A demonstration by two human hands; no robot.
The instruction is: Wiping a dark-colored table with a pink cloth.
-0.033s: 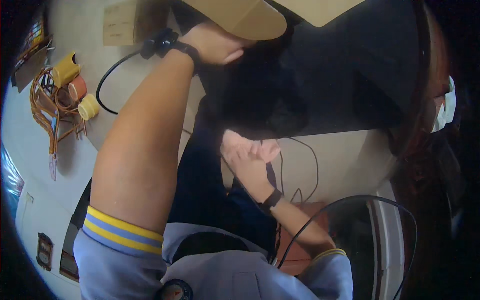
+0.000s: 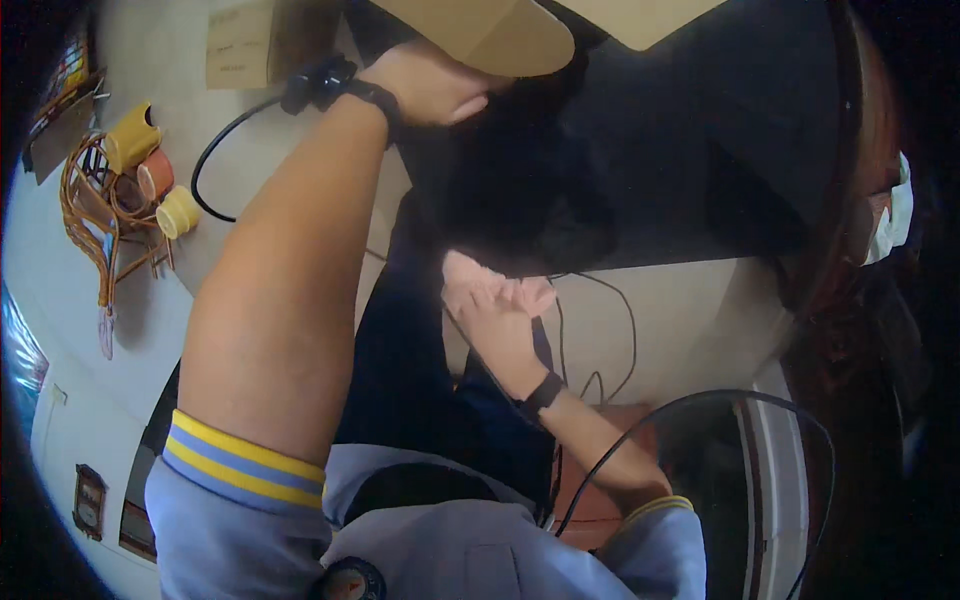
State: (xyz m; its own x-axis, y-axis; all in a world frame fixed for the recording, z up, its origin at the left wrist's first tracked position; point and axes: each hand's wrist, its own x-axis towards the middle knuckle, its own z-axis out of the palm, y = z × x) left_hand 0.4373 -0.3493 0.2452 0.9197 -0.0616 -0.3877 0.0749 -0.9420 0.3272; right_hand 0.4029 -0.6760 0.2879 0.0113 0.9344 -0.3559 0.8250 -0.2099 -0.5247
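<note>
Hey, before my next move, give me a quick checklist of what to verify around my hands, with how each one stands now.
1. Pink cloth held in the right hand: ok.
2. Left hand has a grip on the tan panel: cannot tell; its fingers are partly hidden.
3. Cloth clear of the dark surface: cannot tell.
4. Right wristband around the wrist: ok.
5. Right forearm unobstructed in view: not ok; a black cable crosses in front.

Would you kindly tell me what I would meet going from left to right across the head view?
Rattan stand, cardboard box at upper left, left hand, right hand with pink cloth, white object near the right edge.
</note>
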